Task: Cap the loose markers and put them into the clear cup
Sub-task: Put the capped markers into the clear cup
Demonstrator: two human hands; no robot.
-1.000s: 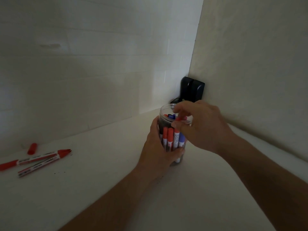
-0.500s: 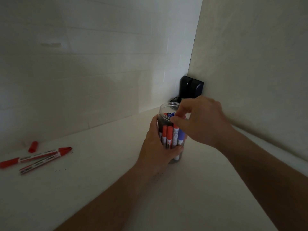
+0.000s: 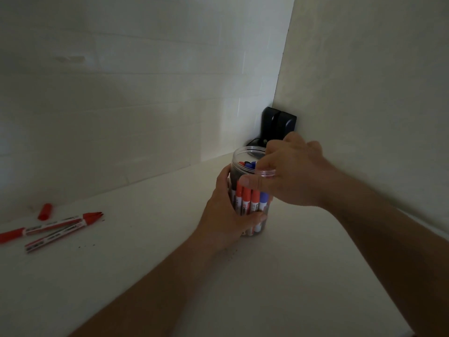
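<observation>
Cup (image 3: 247, 154) stands upright on the counter (image 3: 267, 276) near the corner, our left hand (image 3: 226, 210) wrapped round its lower wall. Our right hand (image 3: 291, 171) curls over the rim; whether it pinches a marker we cannot tell. We should steady the cup while seating markers. Two red markers (image 3: 56, 227) and a loose cap (image 3: 45, 211) lie well apart at left; nothing blocks them. A black device (image 3: 277, 125) sits behind.

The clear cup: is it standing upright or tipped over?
Upright. The clear cup stands on its base with its open rim on top, markers on end inside; the left hand grips its side.
</observation>
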